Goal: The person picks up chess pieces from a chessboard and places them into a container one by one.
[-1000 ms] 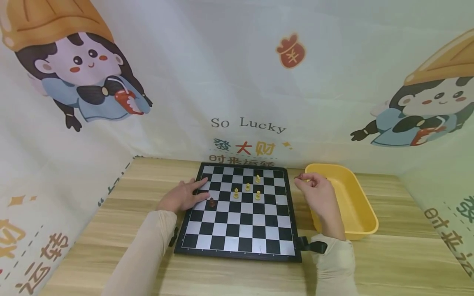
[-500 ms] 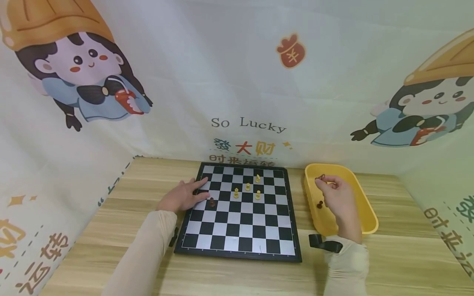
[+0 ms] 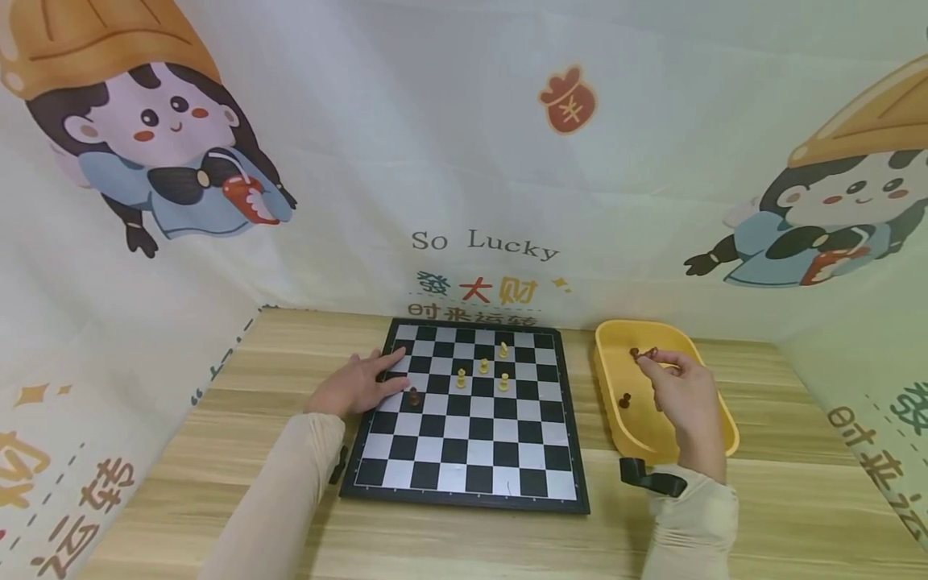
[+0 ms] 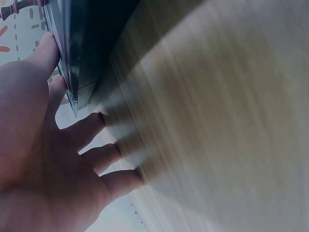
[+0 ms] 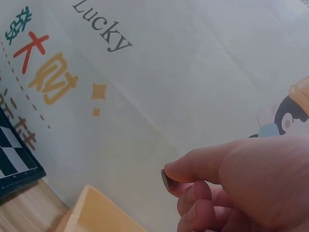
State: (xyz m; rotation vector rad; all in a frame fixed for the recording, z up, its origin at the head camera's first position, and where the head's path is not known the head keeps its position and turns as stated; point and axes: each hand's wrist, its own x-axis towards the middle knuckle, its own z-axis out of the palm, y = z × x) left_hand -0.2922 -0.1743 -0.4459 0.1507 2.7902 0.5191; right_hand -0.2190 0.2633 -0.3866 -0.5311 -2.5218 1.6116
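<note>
My right hand [image 3: 681, 391] pinches a dark brown chess piece [image 3: 650, 353] between thumb and fingers above the yellow tub [image 3: 607, 403]. In the right wrist view the round base of that piece [image 5: 165, 179] points away from the fingertips. Another dark chess piece [image 3: 625, 400] lies inside the tub. My left hand [image 3: 355, 385] rests at the left edge of the chessboard [image 3: 467, 451], its thumb and index finger straight on the board. In the left wrist view the other fingers [image 4: 123, 182] reach down to the table. One dark chess piece [image 3: 414, 397] stands near the left thumb.
Several pale yellow chess pieces, among them a pawn-like one [image 3: 504, 382], stand on the far half of the board. A printed cloth [image 3: 471, 161] encloses the wooden table [image 3: 239, 451] at the back and sides. The tub stands right of the board.
My right hand has moved right, from beside the board to above the tub, still pinching the dark chess piece. The dark piece inside the tub came into view. The left hand has stayed put.
</note>
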